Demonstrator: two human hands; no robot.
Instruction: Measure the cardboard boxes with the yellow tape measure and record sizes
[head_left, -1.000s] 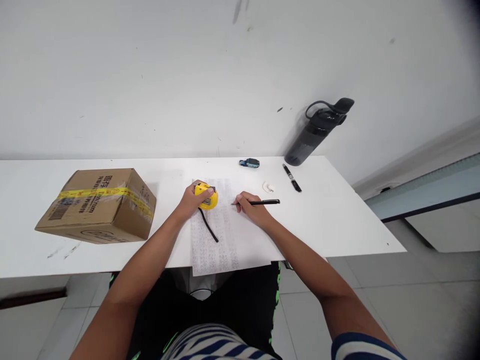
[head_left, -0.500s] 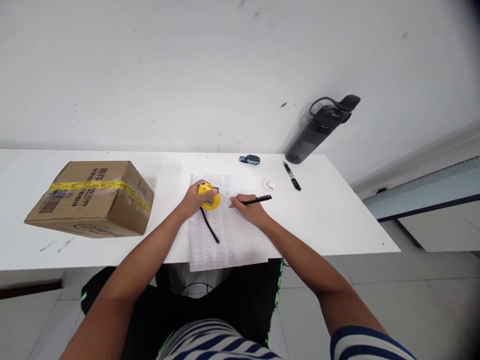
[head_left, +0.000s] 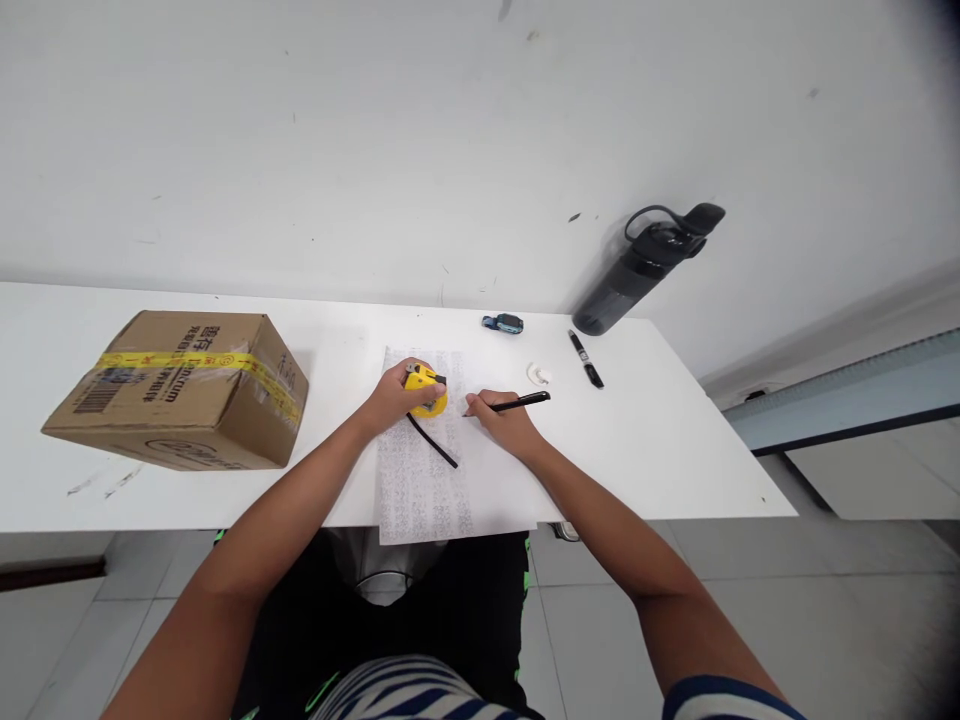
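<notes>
Wall (head_left: 360, 150): pale and scuffed, backing a white table (head_left: 637, 450); a box (head_left: 176, 390) sits to the left, a bottle (head_left: 630, 280) to the right.
Paper (head_left: 499, 495): it lies before the person, its near end overhanging the table's front edge, so I'd keep bellies and elbows clear of it.
Left hand (head_left: 391, 392): fingers wrap the yellow tape measure (head_left: 430, 392) above the paper, thumb across its face; whether the case rests on the sheet, I can't tell.
Strap (head_left: 433, 442): it trails over the print; better swept aside from the lines being written.
Right hand (head_left: 508, 422): fingertips pinch a pen (head_left: 525, 401), apparently for writing; whether its tip touches, I can't see.
Steadying: the left wrist, pressed lightly down, would stop the sheet sliding.
</notes>
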